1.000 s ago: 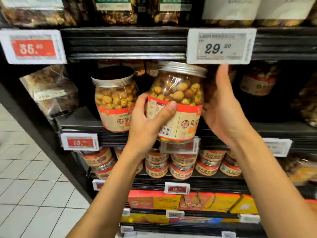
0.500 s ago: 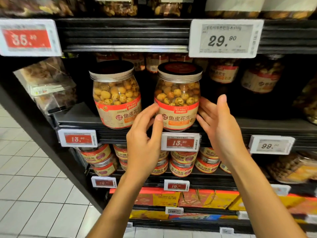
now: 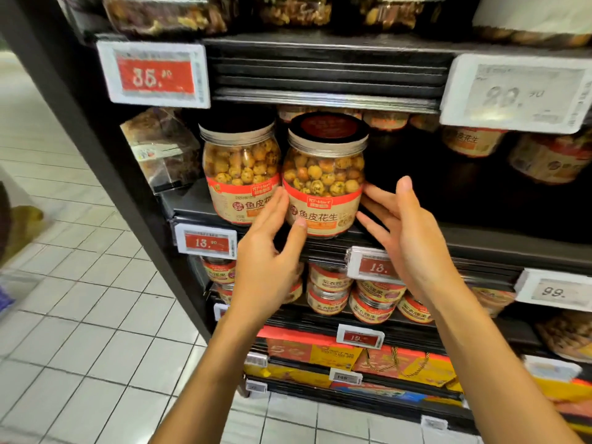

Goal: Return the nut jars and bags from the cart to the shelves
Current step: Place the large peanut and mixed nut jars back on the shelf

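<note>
A clear jar of coated peanuts (image 3: 324, 177) with a black lid and a red-and-cream label stands upright at the front of the dark shelf (image 3: 480, 238). A matching jar (image 3: 238, 169) stands close beside it on the left. My left hand (image 3: 272, 251) lies at the placed jar's lower left, its straight fingers and thumb tip touching the label. My right hand (image 3: 405, 232) is at the jar's lower right with the fingers spread and straight, the tips at or near the jar's side.
More jars stand deeper on the same shelf (image 3: 474, 141). A clear pack of nuts (image 3: 160, 149) sits left of the jars. Small tins (image 3: 330, 293) fill the shelf below, boxes (image 3: 320, 350) lower still. Price tags (image 3: 371, 267) line the shelf edges. White tiled floor (image 3: 80, 315) lies to the left.
The jar went from tilted in my hands to upright on the shelf beside its twin. Both hands have relaxed off it and dropped lower. The view has shifted left.
</note>
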Action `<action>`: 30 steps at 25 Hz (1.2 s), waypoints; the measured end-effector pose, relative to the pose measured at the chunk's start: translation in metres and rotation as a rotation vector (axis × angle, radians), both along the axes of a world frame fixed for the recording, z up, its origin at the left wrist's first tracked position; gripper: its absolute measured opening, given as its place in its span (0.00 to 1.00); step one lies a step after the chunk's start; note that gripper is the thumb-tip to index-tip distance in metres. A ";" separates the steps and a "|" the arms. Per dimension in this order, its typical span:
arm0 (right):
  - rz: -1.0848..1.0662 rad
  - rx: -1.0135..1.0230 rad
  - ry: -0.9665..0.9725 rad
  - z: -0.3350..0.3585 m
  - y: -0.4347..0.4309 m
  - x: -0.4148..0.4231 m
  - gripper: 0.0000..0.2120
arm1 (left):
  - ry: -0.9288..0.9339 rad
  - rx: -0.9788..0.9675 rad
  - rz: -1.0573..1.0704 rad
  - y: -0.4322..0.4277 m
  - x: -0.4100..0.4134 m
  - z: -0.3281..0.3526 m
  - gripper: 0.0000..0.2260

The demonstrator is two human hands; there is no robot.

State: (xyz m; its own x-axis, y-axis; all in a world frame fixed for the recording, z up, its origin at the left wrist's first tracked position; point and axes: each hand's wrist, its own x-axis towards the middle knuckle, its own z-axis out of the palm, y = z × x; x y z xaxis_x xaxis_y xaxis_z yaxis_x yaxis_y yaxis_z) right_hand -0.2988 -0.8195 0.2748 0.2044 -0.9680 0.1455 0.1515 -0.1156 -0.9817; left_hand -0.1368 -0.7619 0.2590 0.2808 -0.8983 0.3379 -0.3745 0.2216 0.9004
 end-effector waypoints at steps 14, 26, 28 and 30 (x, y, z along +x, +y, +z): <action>-0.166 -0.203 0.326 0.016 0.020 0.137 0.20 | 0.395 -0.045 0.247 -0.009 0.091 0.009 0.17; -0.053 0.058 0.075 0.007 -0.005 0.130 0.28 | 0.478 -0.073 0.235 -0.006 0.105 -0.005 0.20; 0.007 0.091 0.077 0.009 -0.001 0.132 0.28 | 0.467 -0.056 0.209 0.000 0.105 -0.006 0.22; 0.043 0.101 0.077 0.010 0.001 0.139 0.28 | 0.443 -0.034 0.176 0.000 0.107 -0.002 0.23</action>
